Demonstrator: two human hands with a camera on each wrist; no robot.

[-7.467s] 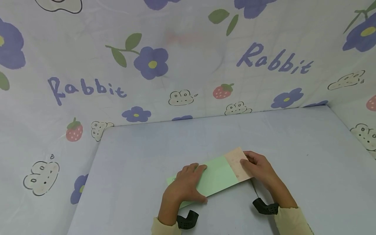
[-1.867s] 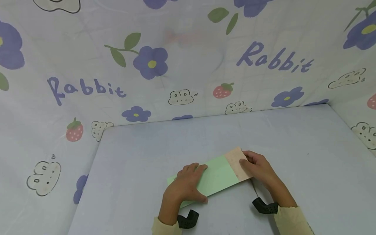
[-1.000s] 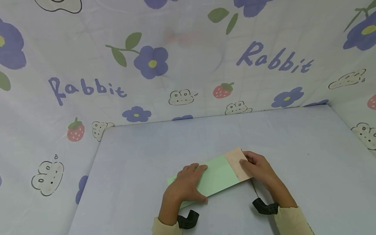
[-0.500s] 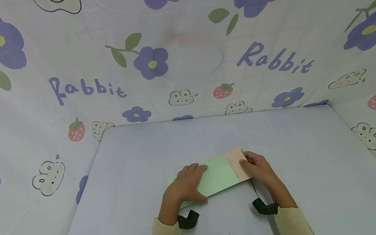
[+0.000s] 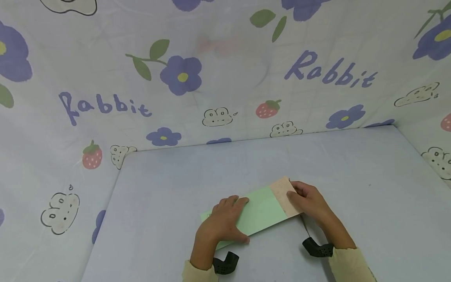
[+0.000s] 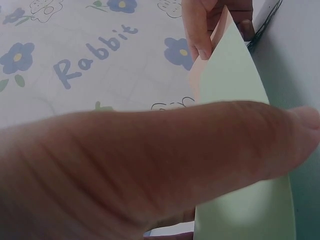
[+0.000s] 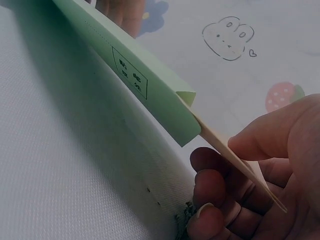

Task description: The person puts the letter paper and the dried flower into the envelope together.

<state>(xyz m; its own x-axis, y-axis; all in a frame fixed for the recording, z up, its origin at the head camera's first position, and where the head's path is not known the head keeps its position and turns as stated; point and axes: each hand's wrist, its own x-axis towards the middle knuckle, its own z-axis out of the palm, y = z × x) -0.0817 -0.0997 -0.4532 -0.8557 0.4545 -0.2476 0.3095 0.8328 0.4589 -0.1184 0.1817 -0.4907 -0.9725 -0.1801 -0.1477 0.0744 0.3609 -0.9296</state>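
Note:
A long pale green envelope [image 5: 262, 211] lies at a slant above the table, with a pinkish card [image 5: 281, 196] sticking out of its right end. My left hand [image 5: 222, 221] spans the envelope near its left end and grips it, fingers over the far edge and thumb across toward the near edge. My right hand [image 5: 311, 200] pinches the card's outer end, thumb above and fingers below. In the right wrist view a printed box with characters shows on the envelope's face [image 7: 132, 75]. How far the card reaches inside is hidden.
A thin dark cord [image 5: 305, 226] hangs below the card by my right hand. Black devices [image 5: 225, 263] are strapped at both wrists. The pale table [image 5: 169, 188] meets a patterned cloth wall [image 5: 232, 86] at the back and sides.
Both hands, the envelope and the card hold practically the same position throughout. Only the cloth at the left shifts slightly.

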